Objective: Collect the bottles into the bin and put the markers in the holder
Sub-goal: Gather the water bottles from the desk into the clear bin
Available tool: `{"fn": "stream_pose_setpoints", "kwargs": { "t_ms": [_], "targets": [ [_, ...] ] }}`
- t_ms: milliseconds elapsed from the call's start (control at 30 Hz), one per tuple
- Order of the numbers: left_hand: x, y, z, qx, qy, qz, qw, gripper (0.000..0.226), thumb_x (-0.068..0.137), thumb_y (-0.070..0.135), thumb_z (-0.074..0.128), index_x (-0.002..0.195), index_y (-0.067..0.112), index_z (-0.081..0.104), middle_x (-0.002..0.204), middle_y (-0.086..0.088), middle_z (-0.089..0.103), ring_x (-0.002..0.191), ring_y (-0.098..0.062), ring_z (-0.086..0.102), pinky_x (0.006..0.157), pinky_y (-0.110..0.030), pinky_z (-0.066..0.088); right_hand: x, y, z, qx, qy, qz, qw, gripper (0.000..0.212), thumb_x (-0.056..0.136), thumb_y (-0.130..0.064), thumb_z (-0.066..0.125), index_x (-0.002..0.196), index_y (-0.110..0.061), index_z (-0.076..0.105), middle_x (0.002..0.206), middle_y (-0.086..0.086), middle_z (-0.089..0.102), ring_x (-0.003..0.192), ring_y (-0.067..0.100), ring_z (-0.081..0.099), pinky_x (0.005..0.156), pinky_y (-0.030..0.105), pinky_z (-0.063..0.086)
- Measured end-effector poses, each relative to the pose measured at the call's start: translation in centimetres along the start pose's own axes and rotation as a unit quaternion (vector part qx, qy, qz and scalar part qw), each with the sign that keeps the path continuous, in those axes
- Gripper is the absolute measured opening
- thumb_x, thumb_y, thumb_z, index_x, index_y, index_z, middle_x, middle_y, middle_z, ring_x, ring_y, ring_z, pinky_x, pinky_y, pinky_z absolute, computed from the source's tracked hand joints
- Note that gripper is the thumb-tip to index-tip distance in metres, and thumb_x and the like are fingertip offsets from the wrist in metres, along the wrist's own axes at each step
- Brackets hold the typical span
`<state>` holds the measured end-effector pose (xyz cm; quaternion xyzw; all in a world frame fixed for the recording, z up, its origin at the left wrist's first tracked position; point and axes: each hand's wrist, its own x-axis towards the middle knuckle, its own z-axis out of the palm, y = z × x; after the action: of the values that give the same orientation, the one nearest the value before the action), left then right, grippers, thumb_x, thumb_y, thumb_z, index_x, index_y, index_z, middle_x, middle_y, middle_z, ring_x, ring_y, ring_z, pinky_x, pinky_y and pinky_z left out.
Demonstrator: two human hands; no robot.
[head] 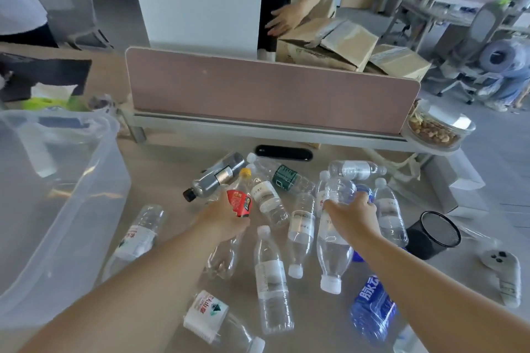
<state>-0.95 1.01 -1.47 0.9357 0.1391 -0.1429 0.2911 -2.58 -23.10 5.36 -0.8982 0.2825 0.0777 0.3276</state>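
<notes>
Over a dozen bottles [272, 281] lie scattered across the table [172, 157], most on their sides, packed close in the middle. The bin [86, 180], clear plastic, stands at the left edge, its near wall just beside the left forearm, with a strip of bare table between it and the pile. A pink divider [272, 89] closes off the back. The holder [430, 238], black mesh, sits tilted to the right of the pile. The left hand [220, 221] has its fingers wrapped round a red-label bottle [239, 202] with a yellow cap, cap pointing away. The right hand [354, 215] is curled round a clear bottle [339, 190]. A blue bottle [372, 315] lies under the right forearm.
</notes>
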Motion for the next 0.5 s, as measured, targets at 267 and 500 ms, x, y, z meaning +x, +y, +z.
{"fn": "stream_pose_setpoints", "kwargs": {
  "t_ms": [267,500],
  "targets": [
    [-4.0,0.8,-17.3,-0.044,0.152,0.054,0.986,0.061,0.074,0.046,0.066,0.126,0.032,0.038,0.093,0.0,0.062,0.081,-0.022,0.06,0.072,-0.032,0.049,-1.3,-10.0,-1.7,0.01,-0.028,-0.098,0.995,0.069,0.077,-0.045,0.055,0.129,-0.006,0.032,0.126,0.022,0.047,0.089,0.031,0.058,0.072,0.04,0.05],
    [-10.1,-7.8,-26.7,-0.032,0.284,-0.055,0.957,0.071,0.081,0.045,0.067,0.14,0.024,0.034,0.108,0.001,0.055,0.081,-0.012,0.047,0.071,-0.024,0.036,-6.6,-18.1,5.1,0.058,-0.133,-0.154,0.977,0.067,0.069,-0.046,0.056,0.121,-0.005,0.043,0.119,0.021,0.056,0.091,0.034,0.06,0.063,0.032,0.046]
  ]
}}
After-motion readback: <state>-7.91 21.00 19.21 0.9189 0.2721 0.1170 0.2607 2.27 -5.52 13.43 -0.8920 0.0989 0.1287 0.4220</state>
